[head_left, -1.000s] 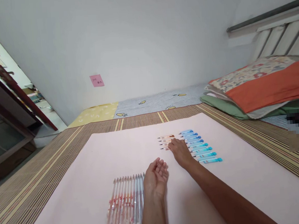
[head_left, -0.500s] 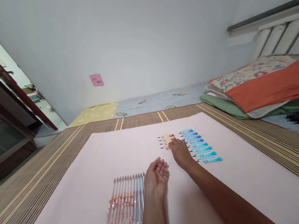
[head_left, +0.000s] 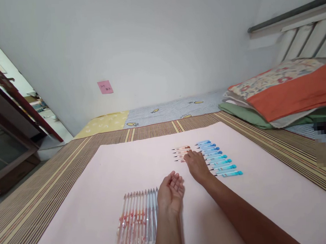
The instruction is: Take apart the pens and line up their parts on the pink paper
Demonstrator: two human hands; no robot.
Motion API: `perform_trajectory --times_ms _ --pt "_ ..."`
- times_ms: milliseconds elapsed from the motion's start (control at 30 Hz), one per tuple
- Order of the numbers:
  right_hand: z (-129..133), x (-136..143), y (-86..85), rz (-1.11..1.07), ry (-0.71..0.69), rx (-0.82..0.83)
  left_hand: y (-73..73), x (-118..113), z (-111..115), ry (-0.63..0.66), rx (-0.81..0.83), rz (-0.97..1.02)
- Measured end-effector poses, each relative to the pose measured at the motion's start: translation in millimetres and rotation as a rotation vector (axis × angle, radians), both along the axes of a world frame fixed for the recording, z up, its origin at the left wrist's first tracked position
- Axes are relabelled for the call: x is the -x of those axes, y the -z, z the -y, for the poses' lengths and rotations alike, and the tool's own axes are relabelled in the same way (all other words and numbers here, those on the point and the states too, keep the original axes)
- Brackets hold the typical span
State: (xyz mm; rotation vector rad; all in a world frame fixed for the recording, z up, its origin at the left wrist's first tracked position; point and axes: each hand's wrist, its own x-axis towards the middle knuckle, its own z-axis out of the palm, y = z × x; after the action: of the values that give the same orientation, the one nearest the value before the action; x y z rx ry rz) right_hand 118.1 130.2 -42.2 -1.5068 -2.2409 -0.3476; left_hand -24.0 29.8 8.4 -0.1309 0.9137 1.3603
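The right hand (head_left: 197, 166) lies flat, fingers on the nearest of the orange pens (head_left: 181, 154), beside eight ranked blue pens (head_left: 217, 158). The left hand (head_left: 170, 192) rests cupped and empty (palm up) by the unsorted clear pens (head_left: 136, 218) on the pink sheet (head_left: 100, 187).

Glossy plastic pens (head_left: 136, 218) on matt pink paper sheet (head_left: 100, 179)
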Motion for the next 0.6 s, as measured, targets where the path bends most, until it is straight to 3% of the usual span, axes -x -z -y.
perform_trajectory --times_ms 200,367,433,500,600 --pt "1.0 -5.2 -2.6 -0.072 0.011 0.038 0.6 1.5 -0.1 -0.003 -0.003 0.001" --pt "12.2 -27.0 -32.3 -0.45 -0.024 0.05 1.2 4.8 -1.3 -0.005 -0.012 0.005" --pt "32.2 -43.2 -50.1 -0.69 -0.05 0.086 2.3 6.6 -2.1 -0.012 -0.028 0.022" --pt "64.9 -62.0 -62.1 -0.895 -0.05 0.249 3.6 7.7 -2.4 -0.015 -0.068 0.063" --pt "132.6 -88.2 -53.2 -0.988 -0.161 0.647 4.5 7.2 -0.4 0.006 -0.159 0.102"
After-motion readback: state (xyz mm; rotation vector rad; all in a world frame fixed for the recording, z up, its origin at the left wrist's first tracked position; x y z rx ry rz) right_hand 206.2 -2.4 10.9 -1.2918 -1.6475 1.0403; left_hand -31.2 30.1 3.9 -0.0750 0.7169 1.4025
